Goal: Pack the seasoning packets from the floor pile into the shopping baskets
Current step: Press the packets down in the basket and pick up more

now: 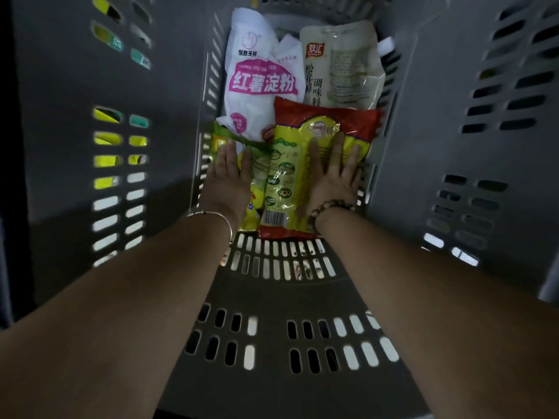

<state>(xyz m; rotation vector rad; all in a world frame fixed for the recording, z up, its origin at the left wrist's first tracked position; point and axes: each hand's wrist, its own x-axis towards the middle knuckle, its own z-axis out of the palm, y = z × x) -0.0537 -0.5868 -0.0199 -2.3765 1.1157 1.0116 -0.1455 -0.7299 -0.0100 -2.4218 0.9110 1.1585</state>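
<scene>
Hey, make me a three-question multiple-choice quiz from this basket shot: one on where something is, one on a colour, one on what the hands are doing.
1. Where does the white packet with the pink label lie in the grey basket?
A. far left, beyond the left hand
B. under the right hand
C. outside the basket

2. What colour is the border of the yellow packet under the right hand?
A. blue
B. red
C. black

3. How are the left hand and right hand placed?
A. clenched into fists
B. pinching one packet in the air
C. flat, fingers extended, on packets

Answers:
1 A: it lies at the far end, left of the beige pouch.
2 B: red shows at its top and bottom edges.
3 C: both palms lie flat on the packets.
</scene>
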